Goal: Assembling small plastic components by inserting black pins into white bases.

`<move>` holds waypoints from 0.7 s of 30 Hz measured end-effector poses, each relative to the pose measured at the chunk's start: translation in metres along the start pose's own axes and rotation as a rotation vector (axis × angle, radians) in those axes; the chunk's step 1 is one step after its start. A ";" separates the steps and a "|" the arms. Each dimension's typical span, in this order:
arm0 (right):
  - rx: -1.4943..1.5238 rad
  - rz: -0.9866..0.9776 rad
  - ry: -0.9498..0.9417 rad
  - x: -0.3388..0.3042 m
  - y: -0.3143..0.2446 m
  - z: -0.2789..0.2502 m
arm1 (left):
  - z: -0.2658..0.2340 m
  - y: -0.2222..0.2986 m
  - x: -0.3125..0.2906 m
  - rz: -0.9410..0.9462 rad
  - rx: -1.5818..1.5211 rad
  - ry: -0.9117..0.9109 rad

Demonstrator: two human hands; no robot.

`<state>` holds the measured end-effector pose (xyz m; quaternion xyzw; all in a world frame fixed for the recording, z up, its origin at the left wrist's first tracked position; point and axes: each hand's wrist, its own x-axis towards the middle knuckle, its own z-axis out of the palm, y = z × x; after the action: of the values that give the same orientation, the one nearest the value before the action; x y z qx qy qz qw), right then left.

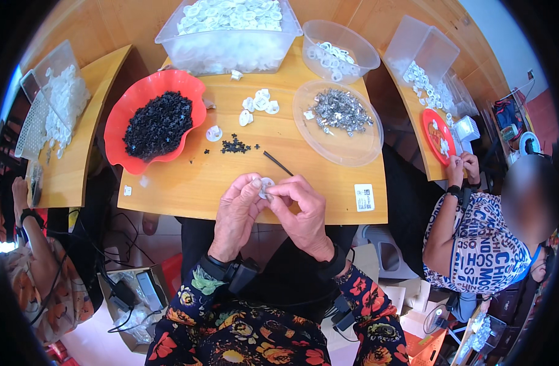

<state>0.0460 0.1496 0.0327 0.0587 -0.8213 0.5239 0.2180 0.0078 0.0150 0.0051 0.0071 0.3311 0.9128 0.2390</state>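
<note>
Just above the table's front edge, my left hand pinches a small round white plastic piece between thumb and fingers. The fingers of my right hand press against the same piece from the right. Beyond my hands lie a thin black stick and a small scatter of black cross-shaped parts. One white round piece rests left of these parts, and several more white pieces sit farther back. What my fingertips cover on the held piece is hidden.
A red wavy-rimmed bowl of black parts stands left. A shallow clear dish holds small metal parts at right. Behind are a large clear bin of white pieces and a clear round tub. Co-workers sit at side tables; one is at right.
</note>
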 end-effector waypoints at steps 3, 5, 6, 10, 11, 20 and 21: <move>0.113 0.093 0.026 -0.005 0.004 0.002 | 0.001 0.002 0.000 -0.016 0.018 -0.016; 0.085 0.073 0.028 -0.004 0.000 0.003 | 0.000 0.002 0.000 -0.021 0.019 -0.020; 0.056 0.053 0.030 -0.003 -0.003 0.003 | 0.000 0.002 0.000 -0.022 0.018 -0.005; -0.016 0.009 0.028 0.003 -0.009 0.002 | -0.001 0.001 0.000 -0.015 0.016 -0.008; 0.006 0.047 0.023 0.005 -0.011 0.003 | -0.002 0.001 0.000 -0.014 0.016 -0.007; 0.198 0.153 0.107 0.000 0.006 0.018 | -0.001 0.000 0.001 -0.002 -0.015 -0.025; 0.237 0.158 0.128 -0.001 0.008 0.020 | -0.002 -0.001 0.001 0.003 -0.013 -0.021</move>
<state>0.0384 0.1355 0.0184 -0.0143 -0.7403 0.6353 0.2195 0.0072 0.0149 0.0025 0.0154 0.3226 0.9152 0.2412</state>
